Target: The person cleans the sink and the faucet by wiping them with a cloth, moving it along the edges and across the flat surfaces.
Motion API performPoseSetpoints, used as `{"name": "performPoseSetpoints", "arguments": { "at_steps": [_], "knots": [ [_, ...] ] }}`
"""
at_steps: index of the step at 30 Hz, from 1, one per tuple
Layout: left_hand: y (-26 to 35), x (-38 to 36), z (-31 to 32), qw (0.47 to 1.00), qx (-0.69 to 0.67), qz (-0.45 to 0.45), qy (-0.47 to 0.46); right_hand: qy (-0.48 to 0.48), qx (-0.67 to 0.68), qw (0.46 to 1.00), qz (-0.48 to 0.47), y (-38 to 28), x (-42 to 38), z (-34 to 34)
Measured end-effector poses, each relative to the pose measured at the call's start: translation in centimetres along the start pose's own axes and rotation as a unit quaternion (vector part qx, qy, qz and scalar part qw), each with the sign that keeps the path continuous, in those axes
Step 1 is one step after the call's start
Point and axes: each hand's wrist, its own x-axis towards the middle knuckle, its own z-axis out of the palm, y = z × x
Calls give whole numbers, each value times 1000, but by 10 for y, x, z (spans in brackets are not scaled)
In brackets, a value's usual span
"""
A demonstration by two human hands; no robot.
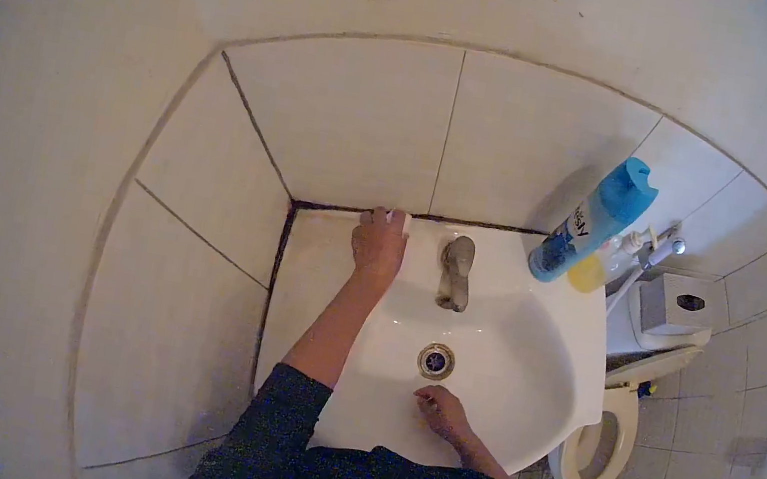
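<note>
Your left hand [379,247] is down on the back left ledge of the white sink [525,365], fingers bent and reaching to the dark seam along the tiled wall [352,123]. Something pale shows at its fingertips, too small to name, and how firmly you have hold of it can't be told. Your right hand [444,414] is over the front of the basin, just below the drain [436,361], with its fingers curled; you can't tell whether it holds anything. The faucet [457,274] stands behind the drain, right of your left hand. Farther right on the ledge are a blue spray can [592,222] and a bottle of yellow liquid [588,273]. Beyond the sink are a tissue box [675,307] and a toilet [620,452], its lid raised.
</note>
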Motion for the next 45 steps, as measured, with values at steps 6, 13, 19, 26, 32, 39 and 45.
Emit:
{"name": "performPoseSetpoints", "arguments": {
  "at_steps": [6,13,19,26,32,39,45],
  "knots": [
    [46,-12,24,989,3,61,132,-22,21,999,-34,8,1,9],
    [18,-3,25,997,16,56,53,4,41,999,7,1,5,3],
    [0,-4,11,995,9,72,70,-33,3,999,8,8,3,3],
    [22,-13,5,997,-3,78,-17,2,69,998,-3,5,5,7],
    [7,-5,17,999,-17,-6,-39,9,108,993,49,6,5,4],
    [4,-3,24,993,18,49,105,7,96,995,40,-2,2,-4],
    [16,-14,9,997,-26,67,33,8,76,997,-28,14,4,11]
  ]
}}
